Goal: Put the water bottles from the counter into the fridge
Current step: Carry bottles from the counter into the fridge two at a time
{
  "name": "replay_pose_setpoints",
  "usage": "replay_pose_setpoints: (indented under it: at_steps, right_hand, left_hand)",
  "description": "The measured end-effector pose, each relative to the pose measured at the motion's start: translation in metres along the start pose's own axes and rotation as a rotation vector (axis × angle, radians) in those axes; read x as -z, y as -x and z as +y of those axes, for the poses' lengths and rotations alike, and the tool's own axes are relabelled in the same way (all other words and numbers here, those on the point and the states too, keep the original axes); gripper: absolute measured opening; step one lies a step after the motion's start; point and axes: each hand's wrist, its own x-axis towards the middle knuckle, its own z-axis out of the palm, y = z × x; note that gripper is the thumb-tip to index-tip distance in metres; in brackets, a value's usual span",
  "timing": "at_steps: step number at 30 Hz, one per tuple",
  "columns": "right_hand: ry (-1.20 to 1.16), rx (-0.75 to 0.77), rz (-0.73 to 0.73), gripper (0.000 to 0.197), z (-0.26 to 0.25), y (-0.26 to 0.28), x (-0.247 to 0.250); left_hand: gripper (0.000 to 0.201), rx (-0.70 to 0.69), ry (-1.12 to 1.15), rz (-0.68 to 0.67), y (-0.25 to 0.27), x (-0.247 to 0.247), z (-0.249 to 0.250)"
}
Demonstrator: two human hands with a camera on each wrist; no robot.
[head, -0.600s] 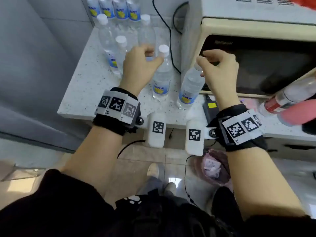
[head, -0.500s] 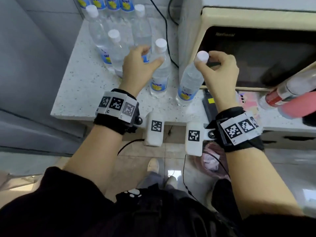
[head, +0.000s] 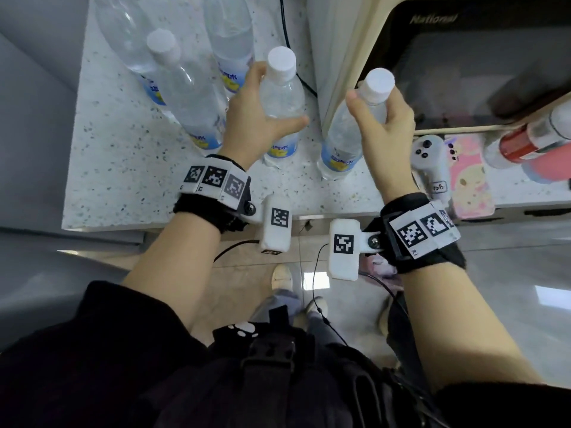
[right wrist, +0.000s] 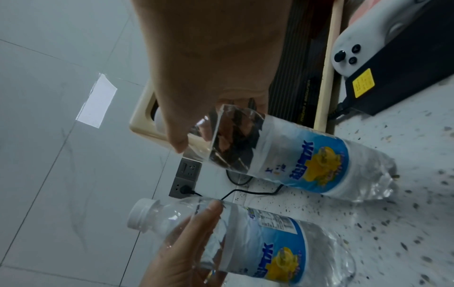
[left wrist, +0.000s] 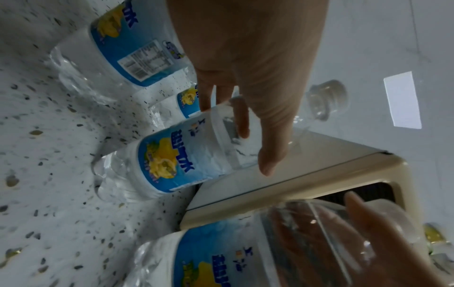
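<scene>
Clear white-capped water bottles [head: 279, 106], blue-yellow labels.

A speckled white counter [head: 123, 168] is seen, on which water bottles [head: 188, 97], a microwave [head: 355, 57], a controller [head: 429, 162] and a phone [head: 468, 177] are set.

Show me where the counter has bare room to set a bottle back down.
Bare counter lies front-left, between its front edge and the standing bottles. Crowded: the strip by the microwave, where left hand and right hand grip bottles, and the right end with controller and phone.
</scene>
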Motion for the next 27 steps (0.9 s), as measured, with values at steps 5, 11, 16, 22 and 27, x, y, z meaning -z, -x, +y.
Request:
replay_pose_setpoints:
  at_steps: [5,11,16,22,27]
  right_hand:
    - [-0.039,0.065,-0.006,0.024,0.004,0.009,-0.005]
    - [-0.057,0.163,-0.056,0.019,0.001,0.029,0.000]
    - [-0.083,0.224,-0.178,0.021,-0.010,0.074,0.008]
    - [-0.153,0.275,-0.392,0.013,-0.026,0.155,0.014]
    - [-0.159,0.308,-0.589,0.015,-0.039,0.225,0.002]
  left_hand:
    - [0.065,-0.097,-0.059,0.113,0.009,-0.002,-0.008]
    - [0.058,-0.115,-0.088,0.237,0.043,0.007,-0.008]
    - [0.055,-0.094,-0.114,0.331,0.106,0.022,0.003]
    - [0.053,-0.043,-0.157,0.483,0.219,0.046,0.006]
    - [0.055,0.052,-0.158,0.603,0.313,0.076,-0.006]
